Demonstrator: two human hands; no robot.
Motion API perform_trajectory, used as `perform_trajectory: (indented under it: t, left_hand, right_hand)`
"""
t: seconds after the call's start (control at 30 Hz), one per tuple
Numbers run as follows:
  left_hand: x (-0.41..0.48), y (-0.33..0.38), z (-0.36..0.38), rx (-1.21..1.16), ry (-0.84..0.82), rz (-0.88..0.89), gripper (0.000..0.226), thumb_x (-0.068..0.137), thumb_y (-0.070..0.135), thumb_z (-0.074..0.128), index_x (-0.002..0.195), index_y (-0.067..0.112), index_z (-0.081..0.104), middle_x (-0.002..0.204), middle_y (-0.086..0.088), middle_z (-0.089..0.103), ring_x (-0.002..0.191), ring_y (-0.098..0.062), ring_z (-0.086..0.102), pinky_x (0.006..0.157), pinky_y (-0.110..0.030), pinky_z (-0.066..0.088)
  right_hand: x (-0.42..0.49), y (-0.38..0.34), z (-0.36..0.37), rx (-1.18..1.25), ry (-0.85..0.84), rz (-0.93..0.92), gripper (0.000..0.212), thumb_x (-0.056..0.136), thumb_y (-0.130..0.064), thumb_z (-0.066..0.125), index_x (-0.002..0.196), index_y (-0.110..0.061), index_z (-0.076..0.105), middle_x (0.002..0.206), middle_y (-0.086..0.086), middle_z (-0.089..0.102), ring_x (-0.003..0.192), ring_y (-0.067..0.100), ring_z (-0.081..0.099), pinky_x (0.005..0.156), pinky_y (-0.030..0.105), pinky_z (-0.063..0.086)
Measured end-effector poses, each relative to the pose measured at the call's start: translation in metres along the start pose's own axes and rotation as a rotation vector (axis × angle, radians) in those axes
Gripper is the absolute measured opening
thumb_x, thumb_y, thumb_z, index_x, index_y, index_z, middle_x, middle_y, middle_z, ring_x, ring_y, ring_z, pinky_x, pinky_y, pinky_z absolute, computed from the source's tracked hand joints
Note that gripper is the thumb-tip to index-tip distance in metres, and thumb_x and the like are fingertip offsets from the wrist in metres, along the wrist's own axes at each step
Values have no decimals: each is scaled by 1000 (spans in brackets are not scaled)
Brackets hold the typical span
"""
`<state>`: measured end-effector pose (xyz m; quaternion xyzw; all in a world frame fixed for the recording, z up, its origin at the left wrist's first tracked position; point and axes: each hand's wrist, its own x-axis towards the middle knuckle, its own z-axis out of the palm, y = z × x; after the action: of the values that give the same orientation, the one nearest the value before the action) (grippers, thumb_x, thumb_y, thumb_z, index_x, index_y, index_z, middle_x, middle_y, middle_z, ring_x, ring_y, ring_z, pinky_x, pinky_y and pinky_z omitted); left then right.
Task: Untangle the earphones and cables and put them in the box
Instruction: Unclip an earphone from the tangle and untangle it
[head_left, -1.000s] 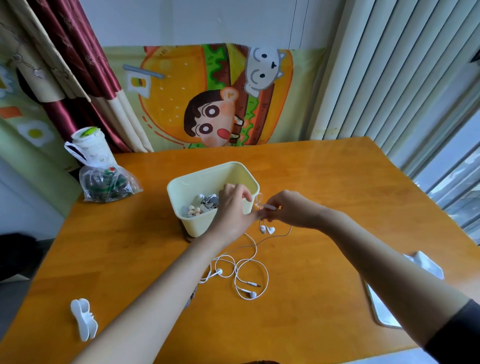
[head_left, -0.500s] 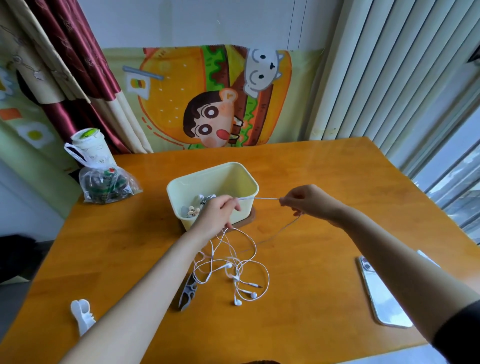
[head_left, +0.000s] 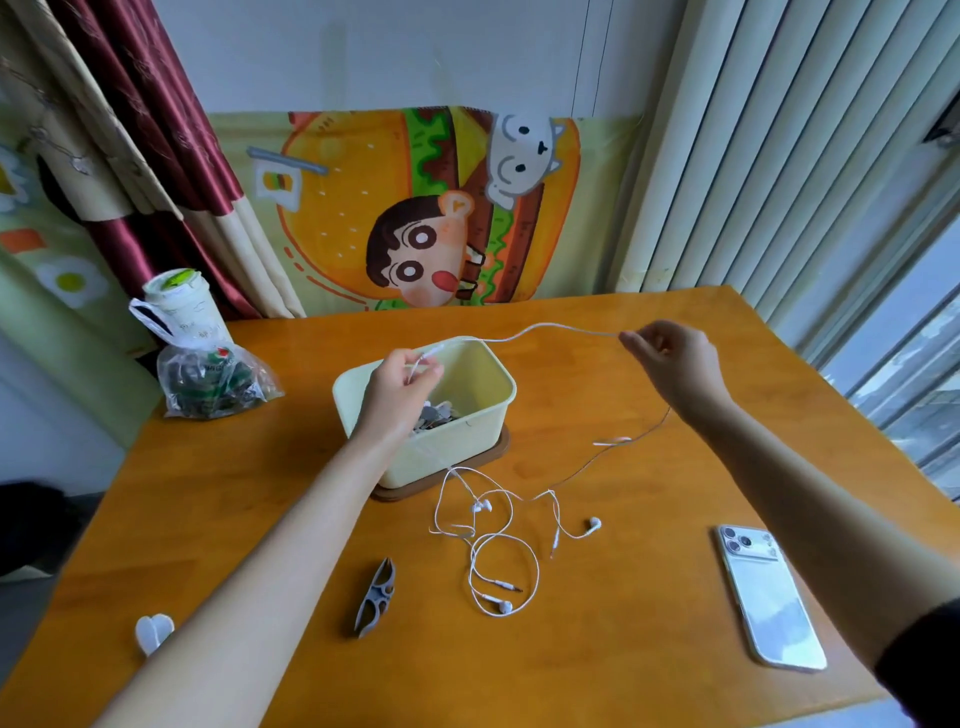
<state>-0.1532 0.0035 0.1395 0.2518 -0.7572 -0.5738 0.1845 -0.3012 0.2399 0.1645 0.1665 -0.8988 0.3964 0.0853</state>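
Earphones (head_left: 498, 536) lie in a loose white tangle on the table (head_left: 597, 649), just in front of the box (head_left: 431, 460), with several buds and a plug spread among the loops. One white cable (head_left: 550, 326) is lifted clear of that heap and stretched in the air between your hands. Your left hand (head_left: 402, 382) pinches its end with curled fingers over the open top of the box. Your right hand (head_left: 675, 358) pinches it further along, raised above the table to the right of the box. From your right hand a thinner strand drops to the table and seems to run back into the tangle, so this length does not look fully free yet. The box, standing on a brown base (head_left: 498, 457), already holds some small grey and white pieces, though you cannot tell from here what they are. By my reading you are partway through: one line is being drawn out straight, while the knotted loops on the table are neither separated nor boxed. Further out lie a grey clip (head_left: 376, 597), a white clip (head_left: 153, 631) near the left edge, a phone (head_left: 769, 597) on the right, and a plastic bag (head_left: 208, 374) at the far left.
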Motion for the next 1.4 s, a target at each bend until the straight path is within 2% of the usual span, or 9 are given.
perform_trajectory:
  t: [0.17,0.33,0.57,0.8,0.9,0.97,1.07,1.27,1.4]
  left_hand:
    - [-17,33,21,-4,-251,210,69,92,15,61,145,37,22,76,-7,45,72,-12,50,68,-18,44]
    - [-21,37,39,176,-380,322,19,96,19,55,111,11,63,76,-8,55,70,-12,47,66,-23,38]
    - [-11,16,14,-47,-91,33,27,100,20,46,81,16,64,60,4,37,50,-7,32,41,-11,27]
    - [5,-8,-11,-202,293,-87,22,99,20,48,93,14,68,64,1,42,54,-10,33,44,-16,31]
    - [2,-7,-6,-65,65,-137,52,96,13,54,143,24,37,81,-2,56,63,-9,43,79,-38,50]
    - [-5,-2,3,-16,-127,-115,72,93,12,58,149,35,19,88,-4,56,68,-8,45,83,-40,49]
    - [-14,11,26,2,-345,7,64,94,14,57,146,36,27,87,-6,49,66,-6,43,60,-16,40]
    - [-27,20,45,11,-530,80,20,100,16,46,111,13,62,64,4,46,48,0,37,50,-14,30]
    - [-29,9,39,2,-552,1,22,100,21,47,91,10,63,62,-2,32,54,-11,28,49,-22,23]
  right_hand:
    - [-14,-56,3,41,-185,-266,17,86,-34,65,76,-21,62,62,-13,50,55,0,45,50,7,34]
    - [-33,-72,19,142,-419,-365,19,88,-29,63,73,-19,64,60,-12,53,53,-2,45,50,12,34]
    - [-33,-28,25,70,-590,-170,22,90,-30,60,69,-23,58,56,-9,46,49,5,44,50,20,43]
    - [-13,35,16,-175,-451,75,25,94,-28,55,73,-18,65,57,-2,53,56,16,52,52,21,37]
    - [-5,25,10,-108,-322,76,27,96,-24,50,82,-11,68,60,-3,52,59,18,54,51,17,38]
    - [-7,6,11,-68,-349,18,27,97,-23,48,83,-10,68,61,-3,50,54,13,50,48,15,39]
    - [-21,-30,17,-88,-534,-137,30,99,-24,43,82,-15,66,62,-5,49,53,8,44,49,17,35]
    - [-41,-55,23,-30,-773,-244,36,101,-29,38,77,-18,63,58,-8,50,46,3,42,51,18,38]
    - [-36,-48,11,33,-759,-175,37,102,-26,36,73,-20,60,58,-6,49,50,7,43,50,18,39]
